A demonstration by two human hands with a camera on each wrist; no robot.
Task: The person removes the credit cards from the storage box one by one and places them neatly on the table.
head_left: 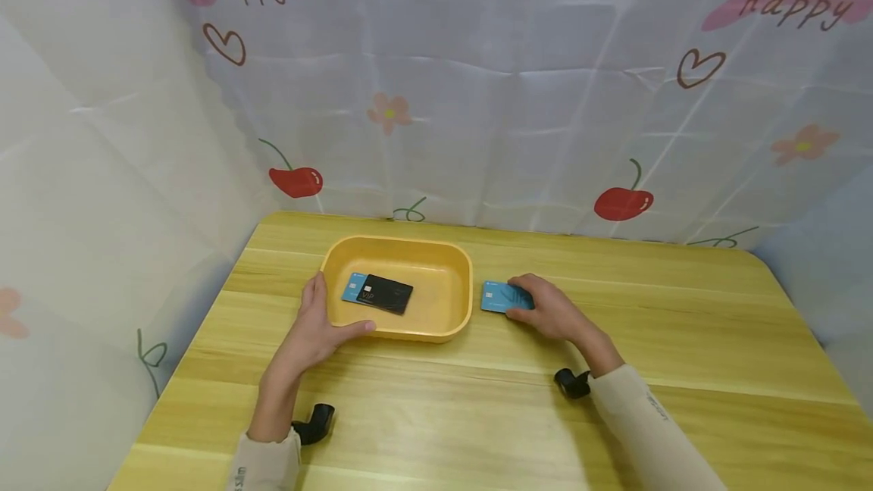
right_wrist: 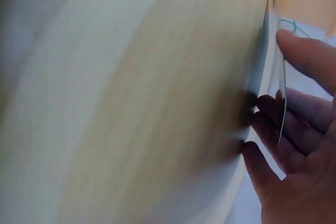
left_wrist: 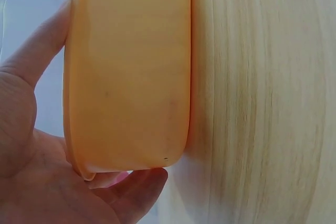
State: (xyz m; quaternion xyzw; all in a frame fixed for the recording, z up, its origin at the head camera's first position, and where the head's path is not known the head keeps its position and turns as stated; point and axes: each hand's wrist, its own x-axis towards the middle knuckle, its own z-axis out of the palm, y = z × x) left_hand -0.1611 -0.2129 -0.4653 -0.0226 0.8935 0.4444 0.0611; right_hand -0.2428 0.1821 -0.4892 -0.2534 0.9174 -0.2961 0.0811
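Blue card point(head_left: 496, 296) in right grip point(head_left: 554, 313), jutting leftward

The person wears pale beige sleeves. The left sleeve point(head_left: 264, 467) bears dark lettering near its cuff, the right sleeve point(head_left: 651, 430) a smaller line of dark print I can't make out. Each wrist carries a black camera: the left wrist camera point(head_left: 317, 424) bent like a pipe elbow, the right wrist camera point(head_left: 570, 384) stubby and round-ended.
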